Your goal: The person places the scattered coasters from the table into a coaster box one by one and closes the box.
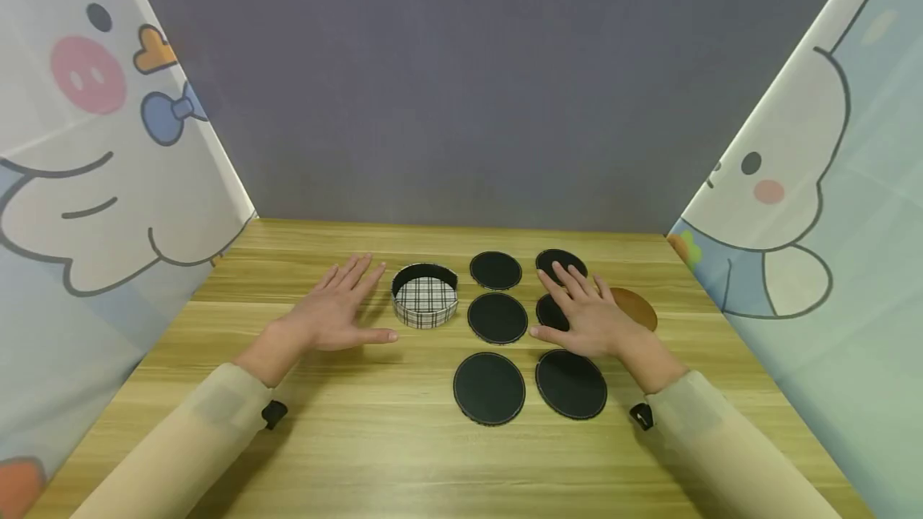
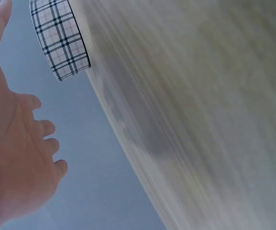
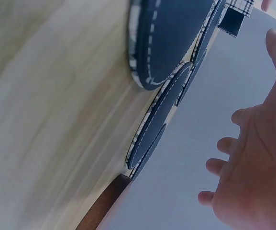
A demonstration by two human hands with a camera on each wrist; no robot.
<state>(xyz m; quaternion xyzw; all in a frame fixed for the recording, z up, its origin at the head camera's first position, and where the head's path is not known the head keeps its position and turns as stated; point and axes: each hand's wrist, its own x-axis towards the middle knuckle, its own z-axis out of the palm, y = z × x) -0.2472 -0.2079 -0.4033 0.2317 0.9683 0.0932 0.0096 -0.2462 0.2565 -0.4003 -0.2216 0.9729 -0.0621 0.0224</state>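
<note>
My left hand [image 1: 335, 315] hovers over the table with fingers spread straight, just left of a round plaid coaster holder [image 1: 425, 315]. This holder has a black inner wall, a plaid floor and a gap in its rim at the right. My right hand [image 1: 591, 319], fingers also extended, is held above the right column of black round coasters [image 1: 571, 384]. It partly hides a middle coaster [image 1: 551, 312] and the far one [image 1: 560, 260]. More black coasters [image 1: 489, 388] form a column to the left. Beyond the right wrist lies a brown disc [image 1: 638, 309], partly covered. Neither hand holds anything.
The wood-grain table [image 1: 360, 455] ends at a grey back wall [image 1: 461, 86]. Cartoon-printed cloth panels [image 1: 851, 375] stand along both sides. In the right wrist view, the coasters [image 3: 176, 38] show white stitching and plaid edges.
</note>
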